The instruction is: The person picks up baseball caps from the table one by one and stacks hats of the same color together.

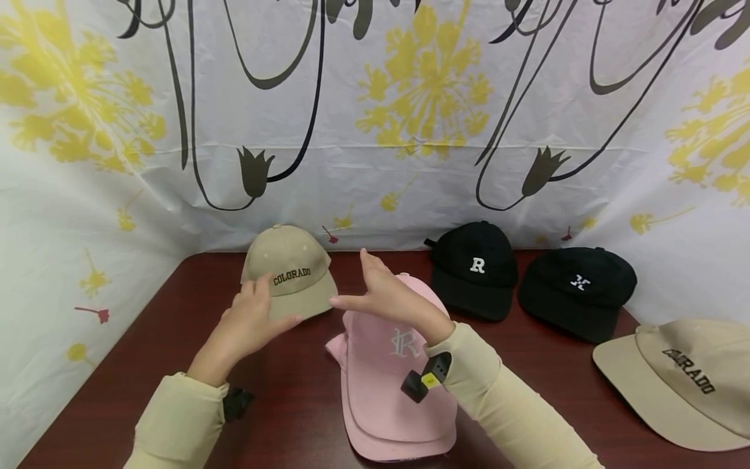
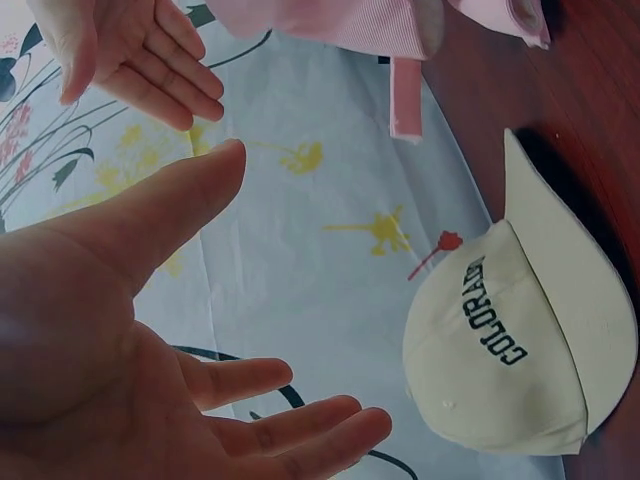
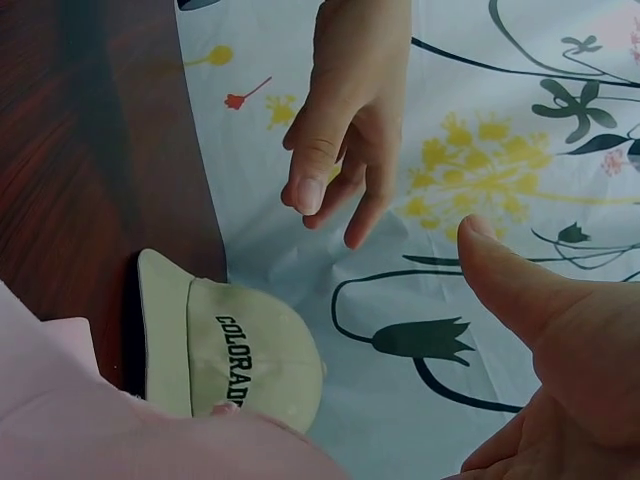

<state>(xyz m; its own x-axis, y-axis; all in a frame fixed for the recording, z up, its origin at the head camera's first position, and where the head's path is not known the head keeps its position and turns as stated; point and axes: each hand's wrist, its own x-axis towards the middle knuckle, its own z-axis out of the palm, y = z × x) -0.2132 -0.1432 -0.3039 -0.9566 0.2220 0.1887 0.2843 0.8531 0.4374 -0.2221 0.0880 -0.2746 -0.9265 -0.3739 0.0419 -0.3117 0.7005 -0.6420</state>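
Two empty hands hung near a beige cap [image 1: 295, 270] by the back edge of the bench [image 1: 287, 404], toward its left corner.
The cap's long axis ran from crown to brim, the brim facing the near edge and slightly right. It lay just beyond the left hand [image 1: 240, 322], which looked the nearer one; its fingers were loosely spread, thumb apart, touching nothing. The right hand [image 1: 392, 296], thumb likewise wide of its fingers, hung empty over the pink caps [image 1: 381, 371], apparently stacked, brims toward the near edge. Two black caps [image 1: 474, 270] sat along the back edge toward the right corner; another beige "COLORADO" cap [image 1: 685, 381] lay at the right edge.
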